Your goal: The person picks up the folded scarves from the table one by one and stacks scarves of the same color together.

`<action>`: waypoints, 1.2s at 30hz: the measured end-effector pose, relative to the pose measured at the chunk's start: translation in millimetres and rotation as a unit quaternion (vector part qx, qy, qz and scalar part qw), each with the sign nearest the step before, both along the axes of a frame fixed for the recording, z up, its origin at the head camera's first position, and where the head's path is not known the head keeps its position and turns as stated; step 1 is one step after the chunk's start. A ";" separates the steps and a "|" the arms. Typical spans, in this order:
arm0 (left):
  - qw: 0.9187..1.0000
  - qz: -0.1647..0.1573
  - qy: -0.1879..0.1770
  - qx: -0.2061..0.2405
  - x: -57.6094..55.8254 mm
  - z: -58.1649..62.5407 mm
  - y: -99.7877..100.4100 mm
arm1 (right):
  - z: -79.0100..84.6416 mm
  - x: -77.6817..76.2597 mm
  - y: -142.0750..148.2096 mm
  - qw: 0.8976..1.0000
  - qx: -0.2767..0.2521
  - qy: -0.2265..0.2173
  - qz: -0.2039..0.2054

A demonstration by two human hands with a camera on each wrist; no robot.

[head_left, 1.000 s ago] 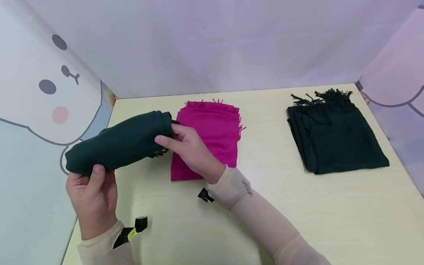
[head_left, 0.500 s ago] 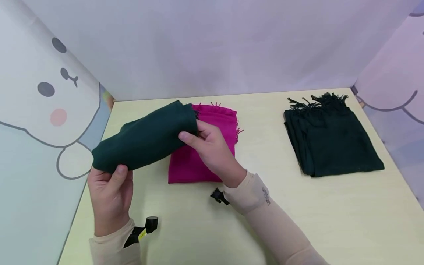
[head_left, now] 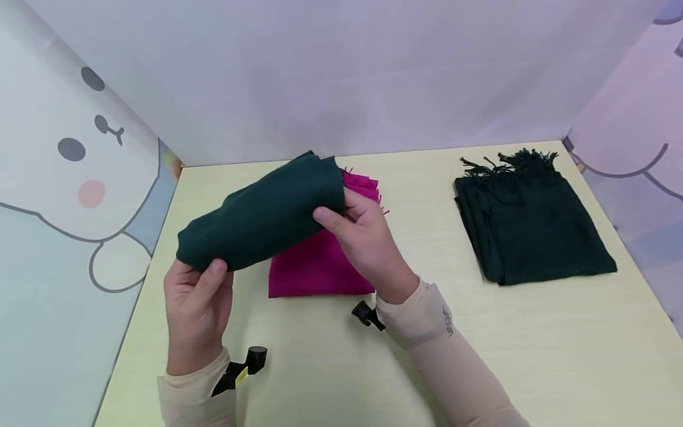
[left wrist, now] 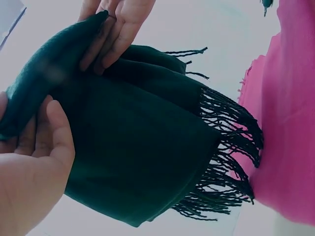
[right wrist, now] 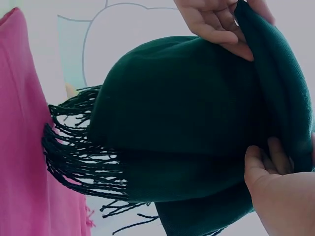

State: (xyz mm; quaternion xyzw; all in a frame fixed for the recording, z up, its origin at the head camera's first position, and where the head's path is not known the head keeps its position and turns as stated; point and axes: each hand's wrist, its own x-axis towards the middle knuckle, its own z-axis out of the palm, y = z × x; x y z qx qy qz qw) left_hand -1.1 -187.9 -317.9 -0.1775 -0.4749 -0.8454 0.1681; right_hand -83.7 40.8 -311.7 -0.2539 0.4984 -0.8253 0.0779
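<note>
A folded dark green scarf point(head_left: 261, 213) is held up between both hands, over the left part of the table. At its lower left edge my left hand point(head_left: 200, 308) grips it, thumb on the near face and fingers behind. My right hand point(head_left: 368, 237) pinches its right end the same way. In the left wrist view the green scarf's point(left wrist: 142, 137) lower part hangs down, with a row of twisted fringe at its end. Beneath, partly covered in the head view, lies a folded magenta scarf point(head_left: 320, 267) with short fringe.
Another folded dark green scarf point(head_left: 539, 231) lies at the right of the pale table point(head_left: 533, 350), its fringe toward the back. A white curtain point(head_left: 341, 77) rises behind the table, and a cartoon-printed panel point(head_left: 42, 284) borders the left side.
Both hands have carried the held green scarf to the right and slightly up, so it now overlaps the magenta scarf more. Their grip looks unchanged; the other scarves stay put.
</note>
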 end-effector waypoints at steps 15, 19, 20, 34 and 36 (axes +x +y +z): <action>0.993 0.003 -0.033 -0.113 -15.9 4.5 26.2 | -0.9 -0.1 34.9 0.998 -0.006 -0.013 -0.057; 0.990 -0.004 -0.057 -0.128 -20.3 4.5 32.7 | -0.5 1.2 44.6 0.997 0.002 -0.018 -0.072; 0.990 -0.007 -0.064 -0.129 -21.6 4.3 34.3 | -0.5 1.3 46.7 0.997 0.004 -0.021 -0.075; 0.980 -0.033 -0.120 -0.155 -37.2 -5.1 65.6 | -6.8 -3.2 72.9 0.994 -0.031 -0.025 -0.105; 0.979 -0.046 -0.130 -0.149 -39.6 -7.6 72.0 | -7.4 -4.0 77.3 0.992 -0.035 -0.034 -0.119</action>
